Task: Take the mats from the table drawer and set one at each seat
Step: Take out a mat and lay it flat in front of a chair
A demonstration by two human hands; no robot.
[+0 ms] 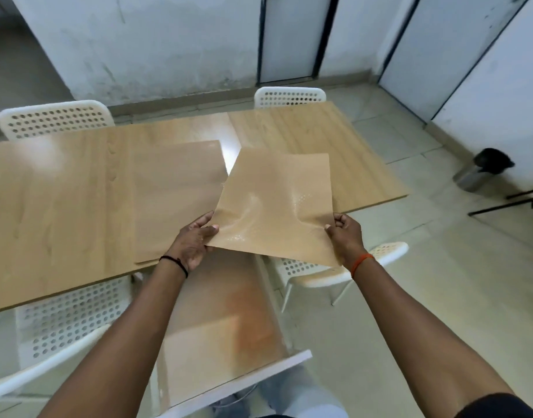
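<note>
While our left hand point(196, 239) and right hand point(345, 233) each keep a pinching grip on a near corner, we hold one tan mat point(277, 203) tilted above the worktop point(63, 206). A second mat point(174, 194) lies flat just left; the open drawer point(229, 333) sits nearer us.

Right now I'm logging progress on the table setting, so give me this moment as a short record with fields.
held mat: tan mat, lifted above the table's near edge, sagging
left hand: pinching the mat's near-left corner
right hand: pinching the mat's near-right corner
mat on table: one, lying flat on the table
drawer: pulled open below the hands
chairs: four white perforated ones in view
</note>
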